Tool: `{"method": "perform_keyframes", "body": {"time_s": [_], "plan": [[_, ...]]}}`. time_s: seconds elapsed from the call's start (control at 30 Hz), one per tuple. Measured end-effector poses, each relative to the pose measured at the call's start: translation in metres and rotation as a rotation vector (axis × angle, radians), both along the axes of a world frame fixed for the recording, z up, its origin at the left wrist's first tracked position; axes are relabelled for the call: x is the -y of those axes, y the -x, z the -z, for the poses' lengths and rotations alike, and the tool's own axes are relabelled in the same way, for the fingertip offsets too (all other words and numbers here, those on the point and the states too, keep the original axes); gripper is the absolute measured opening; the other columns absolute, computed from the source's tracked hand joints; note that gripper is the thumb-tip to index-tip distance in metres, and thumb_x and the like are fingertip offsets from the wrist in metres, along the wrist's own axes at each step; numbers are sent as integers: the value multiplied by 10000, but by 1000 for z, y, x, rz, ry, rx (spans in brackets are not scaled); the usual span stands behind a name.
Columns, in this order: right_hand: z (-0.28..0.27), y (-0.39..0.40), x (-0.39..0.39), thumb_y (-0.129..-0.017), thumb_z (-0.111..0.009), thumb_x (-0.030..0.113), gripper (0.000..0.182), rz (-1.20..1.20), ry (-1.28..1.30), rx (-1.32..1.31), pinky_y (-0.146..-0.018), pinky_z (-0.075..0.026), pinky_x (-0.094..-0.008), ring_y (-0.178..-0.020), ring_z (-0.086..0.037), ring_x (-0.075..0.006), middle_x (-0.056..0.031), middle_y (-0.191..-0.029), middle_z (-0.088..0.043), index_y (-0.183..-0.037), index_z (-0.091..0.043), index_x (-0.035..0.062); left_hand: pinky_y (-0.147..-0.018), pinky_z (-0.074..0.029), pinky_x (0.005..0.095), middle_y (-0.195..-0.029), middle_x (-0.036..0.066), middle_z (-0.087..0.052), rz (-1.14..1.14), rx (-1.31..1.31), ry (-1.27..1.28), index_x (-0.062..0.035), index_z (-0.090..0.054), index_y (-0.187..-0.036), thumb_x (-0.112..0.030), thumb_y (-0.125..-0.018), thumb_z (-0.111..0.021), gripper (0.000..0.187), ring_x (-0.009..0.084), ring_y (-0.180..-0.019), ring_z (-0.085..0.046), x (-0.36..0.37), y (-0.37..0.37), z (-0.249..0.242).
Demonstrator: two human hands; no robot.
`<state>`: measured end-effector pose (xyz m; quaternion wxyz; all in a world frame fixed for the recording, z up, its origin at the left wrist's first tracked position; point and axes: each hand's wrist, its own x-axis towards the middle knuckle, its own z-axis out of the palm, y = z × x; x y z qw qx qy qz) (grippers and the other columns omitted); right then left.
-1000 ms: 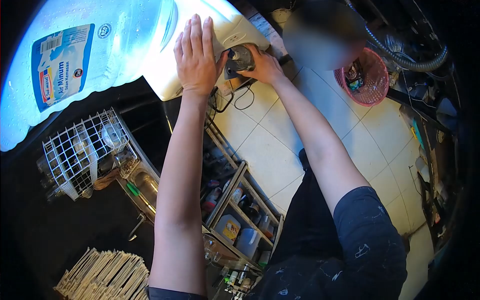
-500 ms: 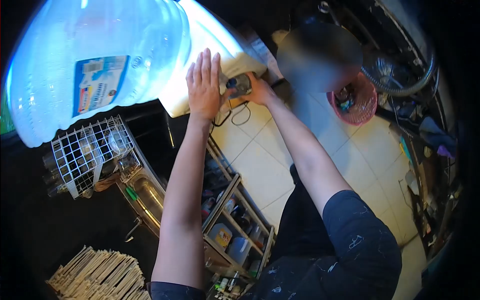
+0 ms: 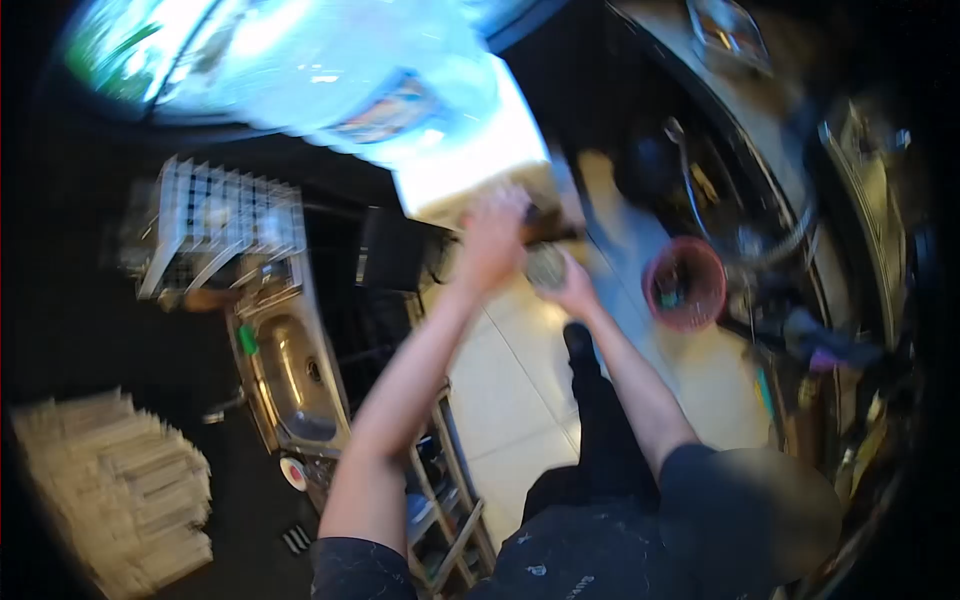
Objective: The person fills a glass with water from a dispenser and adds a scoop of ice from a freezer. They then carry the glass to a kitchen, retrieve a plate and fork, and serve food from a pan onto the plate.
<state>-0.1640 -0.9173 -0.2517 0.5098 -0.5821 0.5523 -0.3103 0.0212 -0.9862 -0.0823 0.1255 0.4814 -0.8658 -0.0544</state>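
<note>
A large clear bluish water bottle [image 3: 385, 60] with a label stands on a white dispenser [image 3: 465, 170] at the top of the view. My left hand [image 3: 495, 240] is at the dispenser's front edge, its fingers smeared by motion. Just below and to the right, my right hand [image 3: 572, 292] grips a greyish see-through glass [image 3: 546, 268] by its side. A dark part [image 3: 545, 225], blurred, juts from the dispenser above the glass. Whether the glass holds any liquid cannot be made out.
At left are a white wire dish rack [image 3: 235, 215] and a metal sink [image 3: 298, 375]. A wooden shelf [image 3: 455, 545] stands below my left arm. A pink bin [image 3: 685, 283] sits on the tiled floor [image 3: 510, 380]. A pile of thin wooden pieces [image 3: 115, 490] lies lower left.
The view has swung, shifting the bottle and dispenser rightward. My right hand has moved down with the glass, away from the dispenser. My left hand stays near its front edge.
</note>
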Motion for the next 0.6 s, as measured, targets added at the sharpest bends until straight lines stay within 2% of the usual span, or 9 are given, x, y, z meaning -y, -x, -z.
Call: {"method": "perform_keyframes", "body": {"time_s": [0.03, 0.1, 0.17, 0.2, 0.23, 0.3, 0.4, 0.5, 0.6], "plan": [[-23, 12, -23, -621, -903, 229, 976, -52, 13, -7, -1110, -431, -398, -1324, -538, -321, -197, -1410, -562, -1456, -438, 35, -1201, -256, 519, -1492, 235, -430, -30, -134, -60, -6, -411, -1460, -119, -774, -740, 769, 410, -1436, -351, -42, -1, -3], [-62, 35, -69, -626, -890, 251, 959, -185, 79, -46, -1109, -431, -418, -1313, -541, -356, -213, -1385, -570, -1447, -446, 26, -1155, -352, 479, -1490, 270, -429, -315, -261, -392, 20, -405, -1452, -194, -881, -678, 668, 420, -1397, -415, -159, 1, 9], [-90, 51, -118, -620, -891, 262, 920, -331, 64, -16, -1066, -462, -426, -1264, -577, -343, -212, -1342, -593, -1405, -475, 23, -1004, -479, 460, -1334, 268, -550, -532, -399, -611, 31, -435, -1418, -277, -916, -674, 636, 388, -1152, -602, -281, -7, 27], [-129, 52, -138, -617, -897, 270, 918, -415, 23, 4, -1061, -465, -420, -1248, -586, -337, -208, -1319, -604, -1397, -481, 22, -995, -493, 452, -1378, 252, -529, -661, -610, -786, -3, -453, -1418, -296, -924, -665, 612, 374, -1176, -604, -334, -4, 5], [-168, 54, -158, -613, -903, 278, 917, -490, -18, 20, -1055, -468, -414, -1232, -595, -330, -204, -1297, -614, -1389, -487, 20, -958, -508, 409, -1274, 209, -616, -816, -783, -763, -6, -503, -1380, -322, -943, -665, 563, 306, -1085, -655, -396, 3, 13], [-168, 56, -203, -631, -915, 300, 898, -691, 110, 19, -1029, -475, -406, -1181, -609, -314, -188, -1241, -628, -1361, -490, -3, -932, -515, 378, -1160, 160, -673, -1002, -934, -688, -14, -541, -1348, -317, -972, -651, 496, 252, -1015, -667, -504, 22, 3], [-234, 25, -278, -645, -914, 265, 890, -1063, 104, -15, -1029, -469, -394, -1196, -588, -269, -176, -1244, -612, -1361, -467, -16, -933, -504, 355, -1092, 123, -686, -1213, -1179, -567, -20, -554, -1336, -273, -995, -636, 433, 207, -1003, -651, -641, 45, -24], [-222, 2, -370, -628, -921, 202, 879, -1321, -2, 204, -1009, -479, -406, -1179, -607, -289, -181, -1238, -620, -1347, -465, -16, -962, -495, 346, -1173, 119, -662, -1329, -1094, -211, -18, -555, -1332, -242, -1001, -633, 407, 180, -1049, -632, -751, 96, -75], [-242, -28, -476, -639, -903, 136, 867, -1647, 28, 223, -1033, -464, -395, -1192, -582, -281, -165, -1249, -590, -1353, -434, -8, -975, -487, 351, -1176, 109, -654, -1667, -1202, 53, -34, -549, -1339, -245, -1011, -625, 398, 183, -1088, -617, -849, 174, -101]]}}
